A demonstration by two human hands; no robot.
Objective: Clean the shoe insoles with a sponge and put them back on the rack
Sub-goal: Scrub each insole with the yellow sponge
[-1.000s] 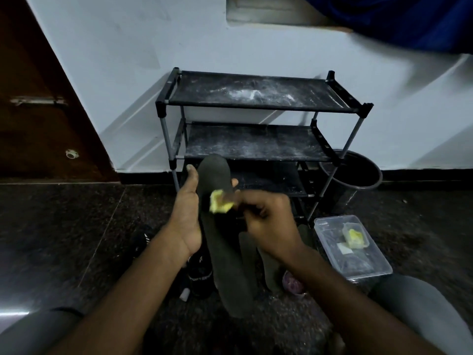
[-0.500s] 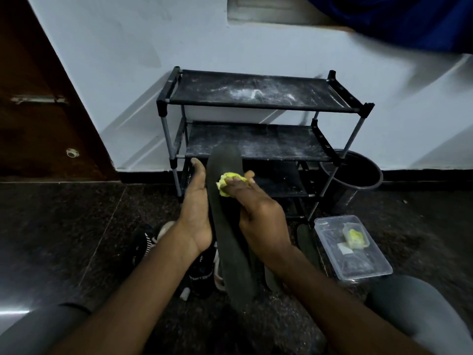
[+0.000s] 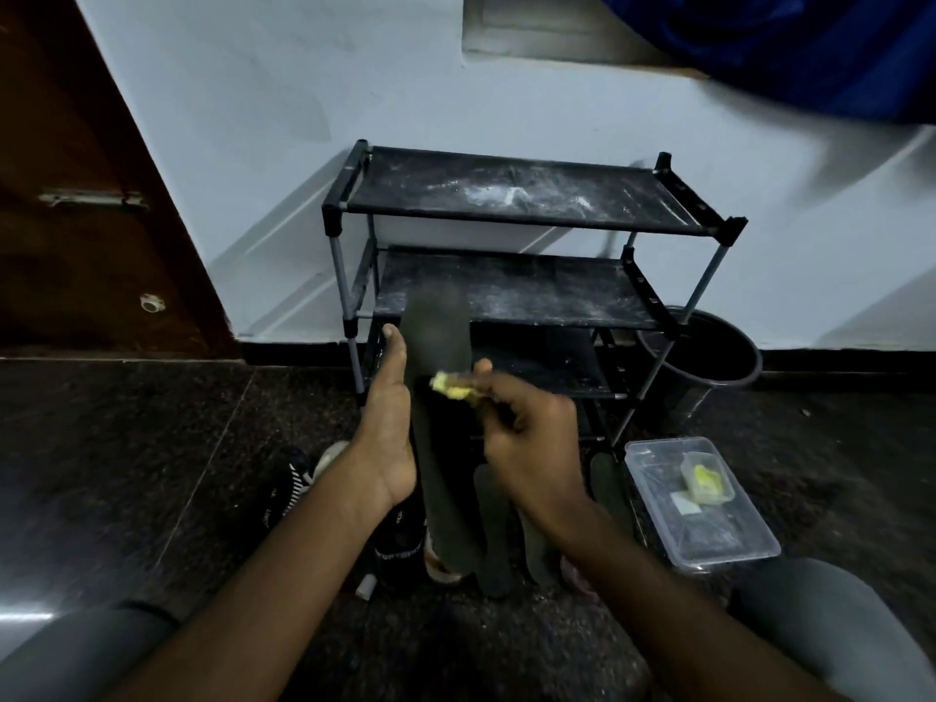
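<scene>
A long dark insole [image 3: 441, 428] stands nearly upright in front of the black shoe rack [image 3: 511, 205]. My left hand [image 3: 387, 428] grips its left edge, thumb pointing up. My right hand [image 3: 532, 438] pinches a small yellow sponge [image 3: 452, 389] against the insole's face, about a third of the way down from its top. The insole's upper end is blurred. Two more dark insoles [image 3: 494, 534] lie on the floor below my right hand, and a third [image 3: 610, 491] lies further right.
Black shoes with white stripes [image 3: 294, 491] sit on the floor left of my left wrist. A clear plastic box [image 3: 704, 514] holding a yellow piece is at the right. A dark bucket [image 3: 701, 362] stands beside the rack. A brown door [image 3: 86, 195] fills the left.
My right hand has drawn the sponge a little down the insole and turned. The insole has shifted slightly left and its top looks blurred from motion.
</scene>
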